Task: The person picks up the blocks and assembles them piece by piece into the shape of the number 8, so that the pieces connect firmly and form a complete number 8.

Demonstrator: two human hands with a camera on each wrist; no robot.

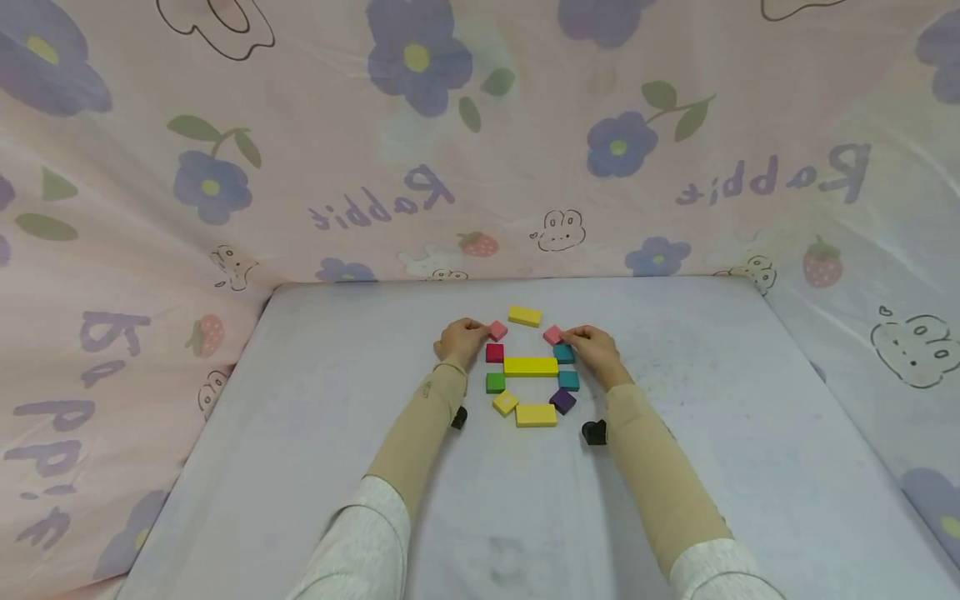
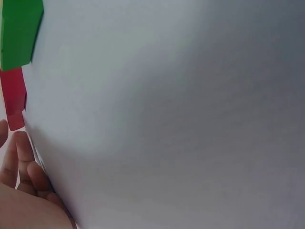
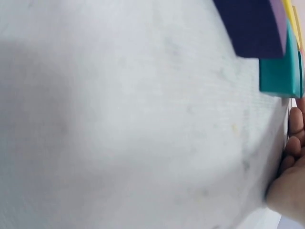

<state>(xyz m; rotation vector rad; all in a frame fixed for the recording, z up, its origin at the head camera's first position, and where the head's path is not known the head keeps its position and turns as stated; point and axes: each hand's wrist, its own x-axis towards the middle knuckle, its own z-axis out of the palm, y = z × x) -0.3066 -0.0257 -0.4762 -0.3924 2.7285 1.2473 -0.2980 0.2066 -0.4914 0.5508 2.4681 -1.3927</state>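
Colored blocks lie in a ring-like figure on the white tabletop in the head view. My left hand [image 1: 462, 340] pinches a pink block [image 1: 498, 331] at the figure's upper left, beyond the red block [image 1: 495, 353]. Opposite it, my right hand [image 1: 594, 347] pinches a second pink block [image 1: 553, 335], close to a teal block [image 1: 564, 354]. Between the two sides lies a long yellow block [image 1: 530, 367]. A shorter yellow block [image 1: 525, 317] sits at the far end. Both wrist views show only part of each hand, and the fingertips are partly hidden.
Nearer along the figure are a green block [image 1: 496, 383], another teal block [image 1: 568, 381], a small yellow block [image 1: 506, 403], a purple block [image 1: 563, 401] and a yellow block [image 1: 536, 416]. Black objects [image 1: 595, 432] show beside the forearms. Patterned cloth [image 1: 510, 167] hangs behind the table.
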